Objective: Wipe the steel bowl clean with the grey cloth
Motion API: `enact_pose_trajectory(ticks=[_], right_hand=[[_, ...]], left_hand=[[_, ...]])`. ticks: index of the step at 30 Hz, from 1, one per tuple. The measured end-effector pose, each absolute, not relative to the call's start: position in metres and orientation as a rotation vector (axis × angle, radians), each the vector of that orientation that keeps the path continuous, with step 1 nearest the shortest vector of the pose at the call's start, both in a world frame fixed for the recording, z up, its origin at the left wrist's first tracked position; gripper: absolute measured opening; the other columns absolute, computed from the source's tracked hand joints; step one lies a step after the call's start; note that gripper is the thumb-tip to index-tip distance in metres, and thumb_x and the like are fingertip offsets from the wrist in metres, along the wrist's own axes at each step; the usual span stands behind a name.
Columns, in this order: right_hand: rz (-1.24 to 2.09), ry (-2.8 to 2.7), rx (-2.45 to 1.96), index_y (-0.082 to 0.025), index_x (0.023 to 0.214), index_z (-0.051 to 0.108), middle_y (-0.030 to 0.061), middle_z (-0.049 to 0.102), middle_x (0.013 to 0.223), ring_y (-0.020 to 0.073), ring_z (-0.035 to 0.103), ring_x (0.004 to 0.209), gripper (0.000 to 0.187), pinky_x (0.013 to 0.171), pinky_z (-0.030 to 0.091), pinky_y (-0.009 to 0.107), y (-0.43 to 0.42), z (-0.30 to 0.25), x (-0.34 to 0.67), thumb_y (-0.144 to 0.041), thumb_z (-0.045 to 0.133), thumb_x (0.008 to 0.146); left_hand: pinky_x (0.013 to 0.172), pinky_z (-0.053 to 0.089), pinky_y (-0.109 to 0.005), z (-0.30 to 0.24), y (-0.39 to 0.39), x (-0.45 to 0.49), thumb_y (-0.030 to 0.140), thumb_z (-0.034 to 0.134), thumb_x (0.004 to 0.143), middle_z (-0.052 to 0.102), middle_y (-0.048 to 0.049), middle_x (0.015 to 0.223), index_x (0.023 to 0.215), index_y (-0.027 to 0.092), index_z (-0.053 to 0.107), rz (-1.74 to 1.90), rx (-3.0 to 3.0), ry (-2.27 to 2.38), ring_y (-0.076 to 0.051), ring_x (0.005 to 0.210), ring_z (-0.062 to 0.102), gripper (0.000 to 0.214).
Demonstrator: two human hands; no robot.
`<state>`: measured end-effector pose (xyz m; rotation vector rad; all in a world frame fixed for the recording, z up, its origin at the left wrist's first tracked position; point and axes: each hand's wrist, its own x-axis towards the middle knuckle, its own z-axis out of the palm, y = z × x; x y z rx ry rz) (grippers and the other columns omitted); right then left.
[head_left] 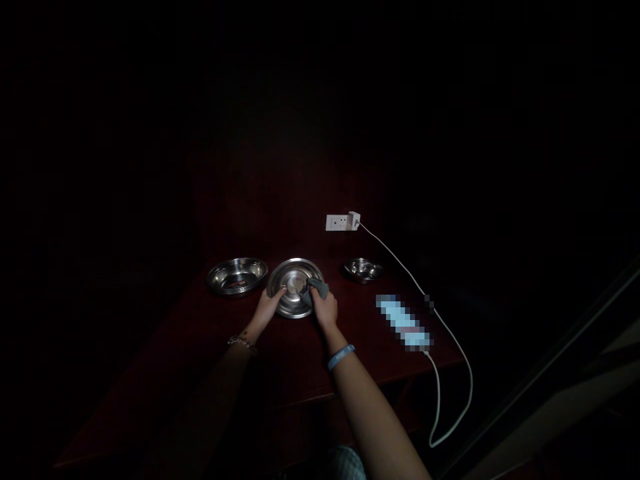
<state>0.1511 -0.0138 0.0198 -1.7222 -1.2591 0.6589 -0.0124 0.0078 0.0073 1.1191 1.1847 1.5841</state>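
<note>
A shiny round metal plate is tilted up toward me above the dark red table. My left hand grips its left edge, thumb on the inner face and fingers hidden behind. In my right hand is a grey cloth, pressed against the right side of the plate. A larger metal bowl sits to the left of the plate, with a small reddish label inside. Farther right stands a smaller metal bowl.
A lit phone, blurred out, lies on the right of the table. Its white cable loops over the right edge and up to a charger in the wall socket. The surroundings are very dark.
</note>
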Motion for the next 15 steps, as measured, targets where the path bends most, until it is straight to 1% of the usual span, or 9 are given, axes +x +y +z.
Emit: enact_pose_trajectory(ticks=[4,8,12,15], right_hand=[[0.666,-1.26,-1.722,-0.023,0.115,0.08,0.0092,0.079,0.114,0.0241,0.074,0.109,0.038,0.094,0.055,0.03,-0.0141,0.02,0.1511,-0.046,0.057,0.096],[0.653,-1.259,-1.741,-0.024,0.114,0.08,0.0074,0.079,0.113,0.0232,0.075,0.108,0.036,0.094,0.055,0.029,-0.015,0.0209,0.151,-0.045,0.057,0.096],[0.648,-1.261,-1.734,-0.023,0.113,0.08,0.0085,0.079,0.112,0.0238,0.074,0.108,0.037,0.094,0.055,0.03,-0.0146,0.02,0.1511,-0.046,0.057,0.095],[0.65,-1.262,-1.728,-0.023,0.113,0.08,0.0085,0.079,0.112,0.0236,0.074,0.108,0.037,0.094,0.055,0.03,-0.0143,0.0195,0.1512,-0.046,0.056,0.096]], left_hand=[[0.114,0.048,-0.046,0.0088,0.0062,-0.012,0.019,0.074,0.076,0.08,-0.011,0.114,0.104,0.016,0.072,1.587,1.146,1.202,-0.029,0.123,0.069,0.028],[0.115,0.047,-0.047,0.0101,0.0049,-0.0115,0.017,0.073,0.076,0.08,-0.0123,0.114,0.103,0.015,0.072,1.59,1.131,1.213,-0.03,0.122,0.07,0.026],[0.115,0.047,-0.049,0.0111,0.005,-0.0124,0.021,0.076,0.074,0.08,-0.0124,0.112,0.102,0.016,0.073,1.579,1.158,1.213,-0.031,0.122,0.069,0.029],[0.115,0.047,-0.049,0.0118,0.0046,-0.0126,0.021,0.076,0.074,0.08,-0.0119,0.112,0.101,0.016,0.074,1.566,1.168,1.207,-0.031,0.123,0.069,0.027]])
